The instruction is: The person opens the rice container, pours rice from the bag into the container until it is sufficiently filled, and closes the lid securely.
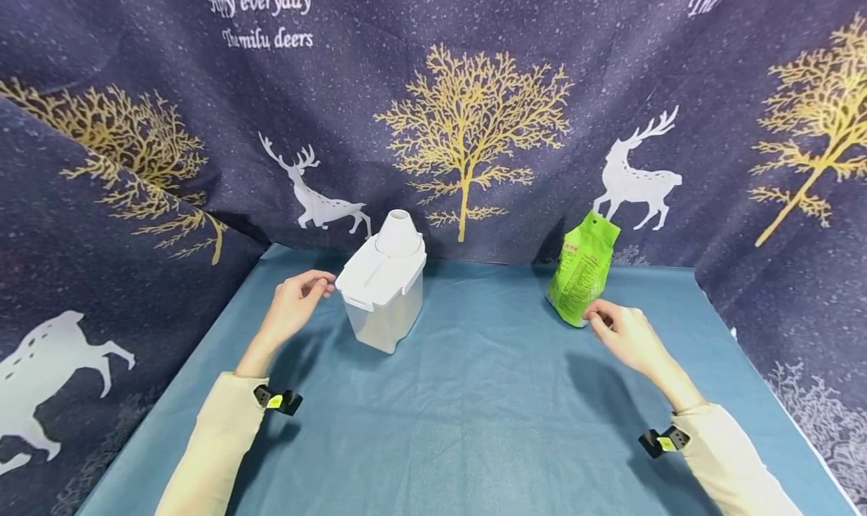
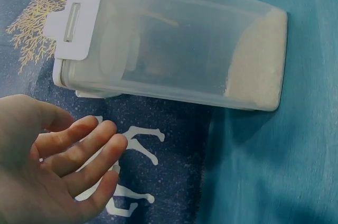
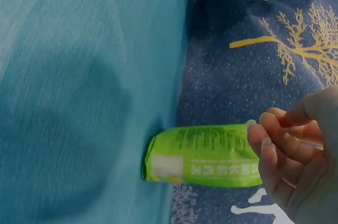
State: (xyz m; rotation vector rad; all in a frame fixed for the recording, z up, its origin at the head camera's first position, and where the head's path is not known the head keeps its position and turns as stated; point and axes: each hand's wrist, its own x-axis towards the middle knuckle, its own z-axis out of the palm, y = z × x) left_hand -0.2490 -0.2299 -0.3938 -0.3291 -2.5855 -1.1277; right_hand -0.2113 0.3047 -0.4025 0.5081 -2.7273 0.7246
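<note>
A clear plastic container with a white lid and a white cone-shaped cap stands on the blue tablecloth. In the left wrist view the container has a pale layer at its bottom. My left hand hovers just left of it, fingers relaxed and apart from it. A green pouch stands upright at the back right. My right hand is at its lower front edge with fingers loosely curled. Whether they touch the pouch I cannot tell.
A dark blue backdrop printed with gold trees and white deer encloses the table on three sides. The table's right edge runs close past my right arm. Both sleeves are cream with small black clips at the wrists.
</note>
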